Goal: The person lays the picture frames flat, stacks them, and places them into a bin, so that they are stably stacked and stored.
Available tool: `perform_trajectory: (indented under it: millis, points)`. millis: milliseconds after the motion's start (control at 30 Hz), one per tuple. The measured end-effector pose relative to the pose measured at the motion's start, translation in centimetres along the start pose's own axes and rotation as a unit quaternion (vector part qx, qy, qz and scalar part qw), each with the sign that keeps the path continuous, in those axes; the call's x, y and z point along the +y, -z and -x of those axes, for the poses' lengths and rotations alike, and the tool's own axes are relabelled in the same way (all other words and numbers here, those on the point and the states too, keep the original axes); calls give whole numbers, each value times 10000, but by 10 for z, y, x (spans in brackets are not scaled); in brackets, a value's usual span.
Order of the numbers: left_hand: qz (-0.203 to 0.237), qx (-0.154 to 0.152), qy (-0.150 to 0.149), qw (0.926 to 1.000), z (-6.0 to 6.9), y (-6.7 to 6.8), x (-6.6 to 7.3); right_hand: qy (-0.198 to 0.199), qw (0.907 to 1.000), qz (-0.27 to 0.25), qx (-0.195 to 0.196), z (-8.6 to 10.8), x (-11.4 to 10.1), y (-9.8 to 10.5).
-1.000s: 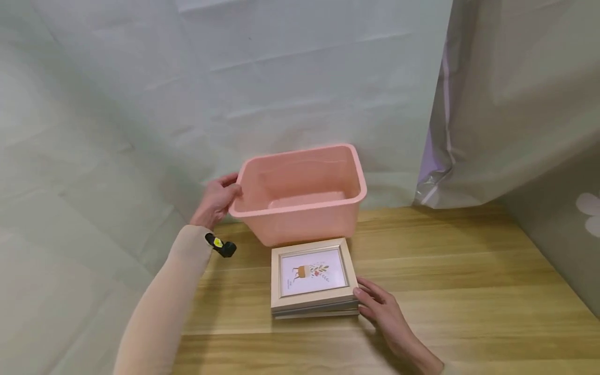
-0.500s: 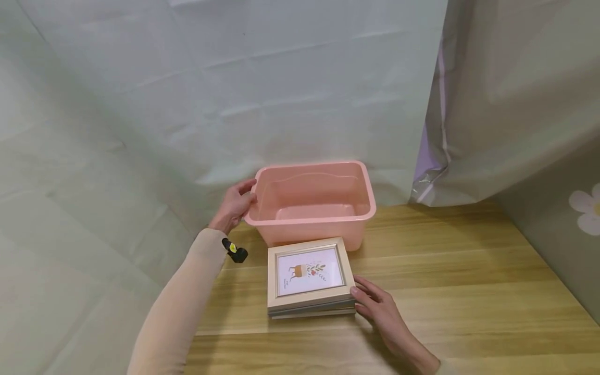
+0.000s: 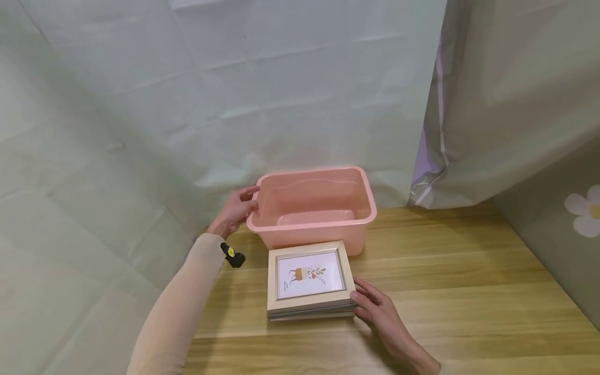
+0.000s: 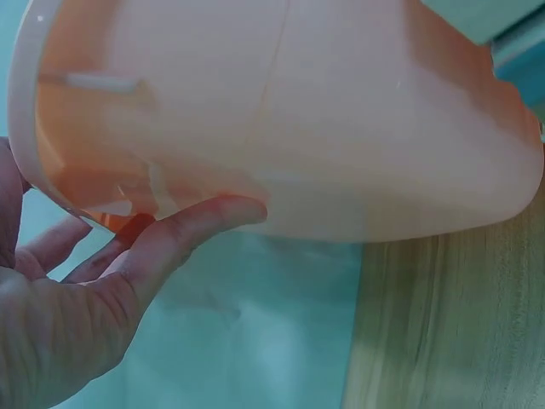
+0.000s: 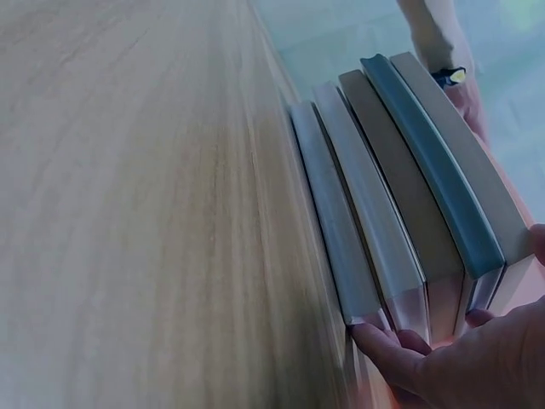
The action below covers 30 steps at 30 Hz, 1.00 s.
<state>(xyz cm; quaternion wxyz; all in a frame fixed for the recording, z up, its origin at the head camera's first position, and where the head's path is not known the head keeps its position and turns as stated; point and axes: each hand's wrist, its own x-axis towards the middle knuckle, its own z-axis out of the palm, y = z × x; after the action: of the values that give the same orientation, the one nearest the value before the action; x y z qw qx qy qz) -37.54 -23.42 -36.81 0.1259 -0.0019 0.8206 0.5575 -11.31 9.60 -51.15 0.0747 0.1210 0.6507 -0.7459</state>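
Observation:
A pink plastic bin [image 3: 309, 232] stands on the wooden tabletop against the back sheet. My left hand [image 3: 233, 211] grips its left end at the rim; in the left wrist view the hand [image 4: 94, 307] has one digit along the bin's wall [image 4: 324, 111]. Right in front of the bin lies a stack of picture frames, its top pale wooden frame [image 3: 274, 281] showing a plant drawing. The fingers of my right hand [image 3: 386, 323] rest against the stack's right end, the thumb at its upper edge. Several stacked frames [image 5: 400, 196], one blue-grey, show edge-on in the right wrist view.
Pale sheeting [image 3: 300, 94] hangs behind and to the left of the table. A grey-brown curtain [image 3: 506, 104] hangs at the right, above a grey side panel with a white flower [image 3: 580, 211]. Bare wood [image 3: 469, 291] stretches right of the stack.
The bin, held by my left hand, has come down and slightly right in the head view, and looks more level. The frames and my right hand have barely moved.

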Motion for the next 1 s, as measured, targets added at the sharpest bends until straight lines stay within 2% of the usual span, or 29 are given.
perform_trajectory:
  millis: [333, 533, 767, 833, 900, 1000]
  points:
    - [43, -14, -58, 10000, 5, -9, -7, -70, 10000, 30, -31, 7, -2, 4]
    - [-16, -61, -131, 9999, 9, -18, -17, -123, 9998, 149, 1, 11, -5, 9]
    - [142, 20, -369, 9992, 16, -27, -23, -80, 9997, 230, 42, 14, -5, 16]
    - [299, 52, -385, 9988, 18, -28, -25, -64, 9997, 226, 36, 14, -5, 17]
    - [642, 129, -324, 9973, 24, -28, -31, -41, 9998, 203, 9, 13, -4, 16]
    - [1324, 516, -57, 9898, 42, -29, -44, -126, 9997, 176, -106, 12, -5, 17]
